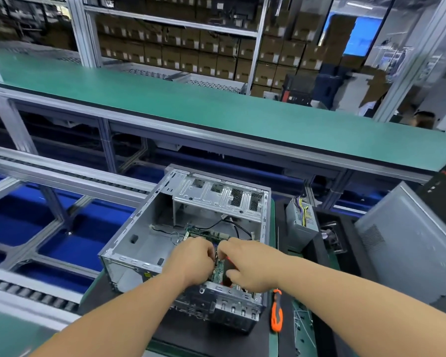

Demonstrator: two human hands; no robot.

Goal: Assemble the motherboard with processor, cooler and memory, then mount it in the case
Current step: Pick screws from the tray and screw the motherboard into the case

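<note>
An open grey metal computer case [129, 243] lies on its side on a dark mat in front of me. A green motherboard [204, 233] sits inside it, mostly hidden under my hands. My left hand [191, 261] reaches into the case with curled fingers gripping the board's middle. My right hand [247, 264] is beside it, fingertips pinching the same spot, thumb near a red part. Black cables run from the board towards the drive cage [216, 197] at the far end of the case. Processor, cooler and memory cannot be made out.
An orange-handled screwdriver [276, 314] lies right of the case. A power supply [300, 217] with coloured wires stands behind it, a grey side panel [407, 243] leans at the right. A roller conveyor [31, 292] runs on the left, a green shelf [191, 104] spans above.
</note>
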